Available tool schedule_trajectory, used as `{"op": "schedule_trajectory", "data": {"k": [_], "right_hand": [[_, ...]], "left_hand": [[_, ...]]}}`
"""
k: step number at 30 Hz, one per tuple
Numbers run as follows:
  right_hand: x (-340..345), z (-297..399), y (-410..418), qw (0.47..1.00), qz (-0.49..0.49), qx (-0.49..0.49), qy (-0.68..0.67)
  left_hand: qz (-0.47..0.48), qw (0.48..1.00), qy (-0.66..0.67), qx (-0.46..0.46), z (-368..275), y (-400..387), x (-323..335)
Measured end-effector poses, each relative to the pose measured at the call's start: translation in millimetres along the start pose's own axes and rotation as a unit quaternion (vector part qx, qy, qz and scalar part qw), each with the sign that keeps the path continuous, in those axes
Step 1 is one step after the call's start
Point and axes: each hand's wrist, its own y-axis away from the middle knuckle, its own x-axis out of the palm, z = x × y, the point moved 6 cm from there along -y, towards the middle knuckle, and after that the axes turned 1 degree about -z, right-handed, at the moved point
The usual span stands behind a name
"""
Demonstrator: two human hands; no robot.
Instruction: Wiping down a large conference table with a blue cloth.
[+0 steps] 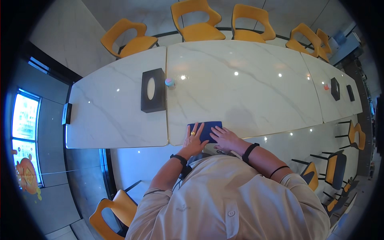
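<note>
A flat, dark blue rectangular thing (207, 130), perhaps a folded cloth or a booklet, lies at the near edge of a white marble-patterned table (246, 102). On its left part rests my left hand (195, 139), palm down with the fingers spread and a gold-coloured ring on one finger. My right hand (225, 138) lies flat over its right edge, fingers apart and pointing up and left. Neither hand is closed around it. Both wrists wear black bands. What lies under the palms is hidden.
A black tissue box (153, 90) stands to the left beyond my hands, with a small blue and pink round object (170, 82) beside it. Another tissue box (335, 89) and a dark object (350, 93) are at the far right. Yellow chairs (198, 30) line the far side.
</note>
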Motion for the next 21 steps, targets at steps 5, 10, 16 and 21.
{"op": "schedule_trajectory", "data": {"k": [5, 10, 16, 21], "right_hand": [[5, 8, 0, 0.997, -0.016, -0.065, 0.039], [14, 9, -2, 0.991, -0.020, -0.129, -0.010], [18, 10, -18, 0.990, -0.015, -0.139, -0.007], [13, 2, -27, 0.994, -0.025, -0.100, -0.038]], "left_hand": [[-0.022, 1.000, -0.016, 0.001, -18, 14, 1], [-0.019, 0.996, -0.083, -0.035, -22, 18, 9], [-0.003, 0.993, -0.112, -0.036, -12, 14, 8], [0.016, 0.995, -0.087, -0.053, -7, -5, 0]]}}
